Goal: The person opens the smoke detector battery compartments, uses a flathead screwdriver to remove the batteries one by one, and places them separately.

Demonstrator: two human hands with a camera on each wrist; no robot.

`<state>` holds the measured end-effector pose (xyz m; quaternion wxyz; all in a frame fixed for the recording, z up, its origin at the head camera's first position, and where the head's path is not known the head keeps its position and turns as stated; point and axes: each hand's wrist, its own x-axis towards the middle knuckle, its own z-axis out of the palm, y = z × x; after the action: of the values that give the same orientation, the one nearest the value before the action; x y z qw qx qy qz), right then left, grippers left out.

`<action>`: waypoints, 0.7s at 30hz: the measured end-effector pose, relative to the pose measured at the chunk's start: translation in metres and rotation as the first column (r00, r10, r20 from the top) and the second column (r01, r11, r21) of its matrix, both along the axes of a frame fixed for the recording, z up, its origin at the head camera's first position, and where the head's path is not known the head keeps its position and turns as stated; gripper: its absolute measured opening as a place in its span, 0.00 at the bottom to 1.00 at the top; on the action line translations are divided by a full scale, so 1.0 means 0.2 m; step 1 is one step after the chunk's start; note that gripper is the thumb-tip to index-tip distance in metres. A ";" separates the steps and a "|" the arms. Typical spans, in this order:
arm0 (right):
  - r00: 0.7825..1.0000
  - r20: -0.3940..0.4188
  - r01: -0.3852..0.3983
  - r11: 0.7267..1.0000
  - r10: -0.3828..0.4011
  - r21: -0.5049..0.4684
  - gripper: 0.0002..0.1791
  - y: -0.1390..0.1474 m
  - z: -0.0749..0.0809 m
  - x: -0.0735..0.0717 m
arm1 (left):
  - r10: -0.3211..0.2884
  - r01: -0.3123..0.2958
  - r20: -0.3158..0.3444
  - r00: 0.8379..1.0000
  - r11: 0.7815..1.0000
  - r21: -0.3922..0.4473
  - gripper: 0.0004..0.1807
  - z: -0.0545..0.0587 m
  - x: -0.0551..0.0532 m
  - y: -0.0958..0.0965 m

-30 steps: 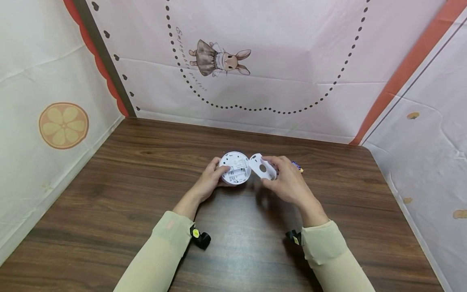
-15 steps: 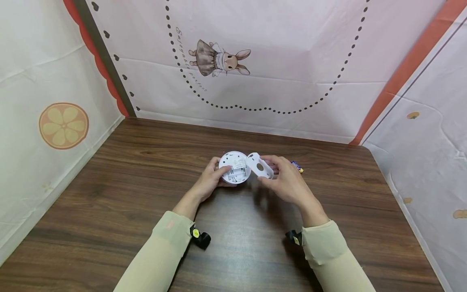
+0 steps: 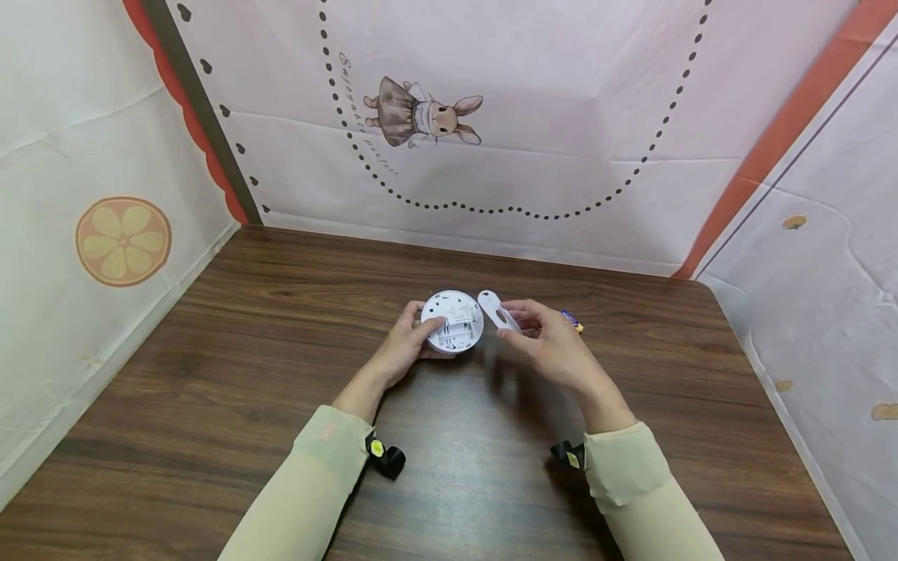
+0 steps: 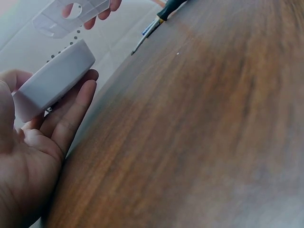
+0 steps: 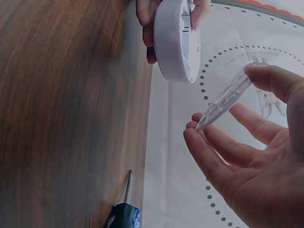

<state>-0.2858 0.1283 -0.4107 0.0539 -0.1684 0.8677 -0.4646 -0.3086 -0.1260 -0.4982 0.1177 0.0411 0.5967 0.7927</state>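
Observation:
In the head view my left hand (image 3: 403, 343) grips a round white smoke detector (image 3: 459, 310) by its left side, thumb over its open back, where a battery compartment shows. Just to the right, my right hand (image 3: 557, 347) pinches a thin white mounting plate (image 3: 489, 302) with a round hole in it. The right wrist view shows this plate (image 5: 228, 97) nearly edge-on, between thumb and fingertips, apart from the detector (image 5: 168, 42). Seen from the left wrist, the detector (image 4: 57, 80) is tilted above the table, and the plate (image 4: 50, 24) hangs beyond it.
A screwdriver (image 5: 124, 213) with a dark handle lies on the wooden table (image 3: 281, 312) near my right hand. Beside that hand lies a small blue and yellow item (image 3: 571, 320). A printed cloth (image 3: 526, 117) hangs behind the table, with more along both sides.
My right hand has turned the plate from facing upward to nearly edge-on, and shifted it slightly left then away from the detector's edge. The left hand and detector have barely moved.

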 end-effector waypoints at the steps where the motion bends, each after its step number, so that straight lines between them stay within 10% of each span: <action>1: 1.000 0.011 0.000 1.000 0.000 -0.012 0.24 0.00 0.00 0.00 | -0.002 0.002 -0.003 1.000 1.000 0.000 0.17 0.00 0.00 0.00; 21: 0.989 0.147 -0.007 0.987 0.031 -0.161 0.22 0.01 0.00 -0.02 | -0.022 0.022 -0.031 0.999 1.000 -0.023 0.18 -0.01 -0.01 0.00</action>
<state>-0.2907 0.1306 -0.4115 0.1094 -0.1450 0.8195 -0.5435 -0.3100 -0.1267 -0.4999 0.1174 0.0589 0.6069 0.7839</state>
